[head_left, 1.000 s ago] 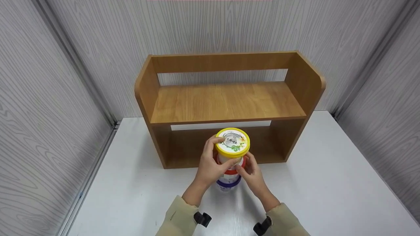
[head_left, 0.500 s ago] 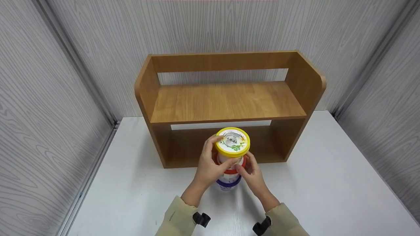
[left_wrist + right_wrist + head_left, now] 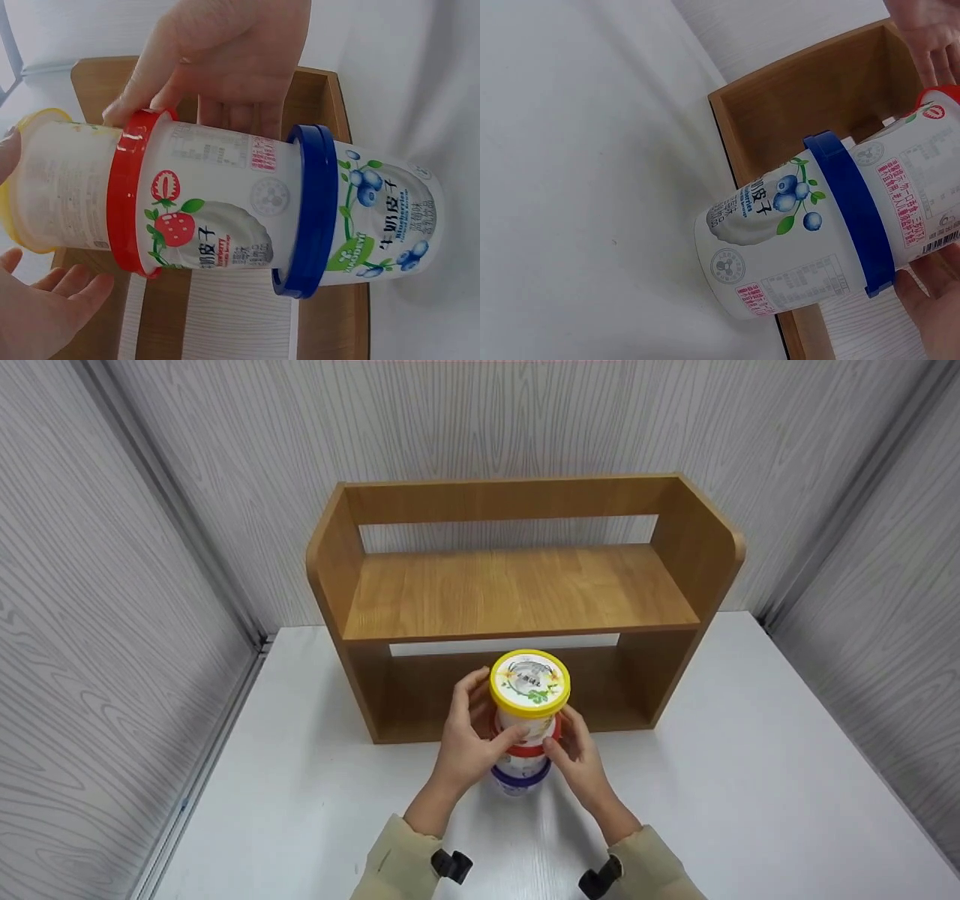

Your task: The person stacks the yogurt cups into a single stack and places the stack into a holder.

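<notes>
Three white tubs with lids stand stacked upright in front of a wooden shelf. On top is the yellow-lidded tub (image 3: 529, 682), in the middle the strawberry-printed red-lidded tub (image 3: 214, 202), and at the bottom the blueberry-printed blue-lidded tub (image 3: 772, 240). My right hand (image 3: 585, 772) grips the stack's right side at the red-lidded tub, thumb in front at the red rim and fingers behind. My left hand (image 3: 465, 750) is spread around the left of the yellow-lidded tub; its fingers stand off the side and its thumb overlaps the tub's front in the head view.
A two-tier wooden shelf (image 3: 517, 592) stands at the back of the white table (image 3: 262, 810), close behind the stack. Grey wood-patterned panels (image 3: 510, 420) enclose the table at the back and both sides.
My left fingers have come off the yellow lid's rim and opened to the left, the left wrist shifting slightly with them. The stack and my right hand stay nearly in place.
</notes>
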A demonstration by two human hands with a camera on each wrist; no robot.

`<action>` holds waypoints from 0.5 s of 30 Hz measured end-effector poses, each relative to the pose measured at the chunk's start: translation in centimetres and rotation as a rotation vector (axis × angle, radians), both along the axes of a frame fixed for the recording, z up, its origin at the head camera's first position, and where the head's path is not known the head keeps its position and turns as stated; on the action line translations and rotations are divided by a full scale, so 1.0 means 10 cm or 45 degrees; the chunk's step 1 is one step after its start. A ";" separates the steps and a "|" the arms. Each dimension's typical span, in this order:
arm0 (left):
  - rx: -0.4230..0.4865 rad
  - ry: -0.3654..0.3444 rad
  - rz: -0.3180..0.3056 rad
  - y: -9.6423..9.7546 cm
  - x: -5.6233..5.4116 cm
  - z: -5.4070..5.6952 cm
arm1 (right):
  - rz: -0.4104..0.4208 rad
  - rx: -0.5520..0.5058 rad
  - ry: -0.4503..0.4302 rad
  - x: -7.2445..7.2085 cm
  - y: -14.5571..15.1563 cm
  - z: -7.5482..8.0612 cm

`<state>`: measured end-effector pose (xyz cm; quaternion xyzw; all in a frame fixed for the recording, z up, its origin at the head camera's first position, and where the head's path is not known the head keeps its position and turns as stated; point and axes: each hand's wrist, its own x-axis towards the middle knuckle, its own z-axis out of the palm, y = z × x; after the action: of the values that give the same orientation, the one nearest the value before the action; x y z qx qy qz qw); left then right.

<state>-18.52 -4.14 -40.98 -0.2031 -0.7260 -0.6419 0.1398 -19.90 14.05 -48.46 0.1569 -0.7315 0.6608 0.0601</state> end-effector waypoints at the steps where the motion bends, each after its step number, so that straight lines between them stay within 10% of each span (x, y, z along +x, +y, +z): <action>1: 0.006 -0.001 0.010 -0.01 0.00 -0.02 | -0.004 -0.002 0.003 0.00 0.01 -0.01; 15: -0.001 -0.059 0.140 -0.12 0.01 -0.32 | -0.038 -0.013 -0.005 0.02 0.13 -0.14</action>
<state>-18.44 -5.35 -44.21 -0.1480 -0.7394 -0.6374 0.1582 -19.66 15.37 -49.82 0.1444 -0.7306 0.6637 0.0692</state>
